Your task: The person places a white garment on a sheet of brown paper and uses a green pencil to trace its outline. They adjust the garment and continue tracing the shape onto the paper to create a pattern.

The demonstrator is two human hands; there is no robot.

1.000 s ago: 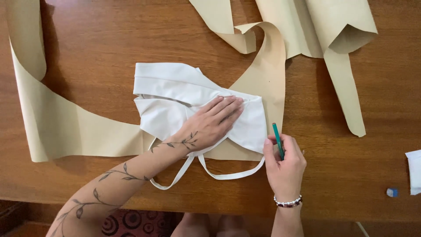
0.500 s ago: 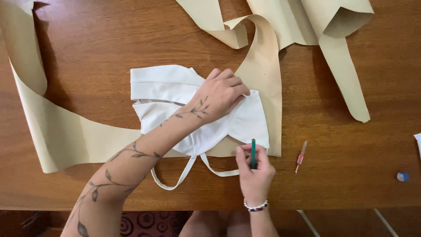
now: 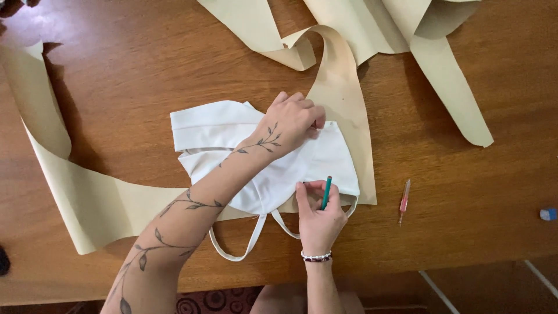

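Pencil (image 3: 327,192), green, upright in right hand (image 3: 318,218) pinch; white garment (image 3: 290,174) just beyond, pinned flat by left hand (image 3: 293,119).

Left hand (image 3: 293,119) pressed flat — right hand (image 3: 318,215) pinching.

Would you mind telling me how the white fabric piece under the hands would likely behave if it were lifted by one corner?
The white fabric piece would probably droop, since its straps already lie in loose loops. It seems light and apt to slide on the polished wooden table, which may be why the left hand presses it flat.
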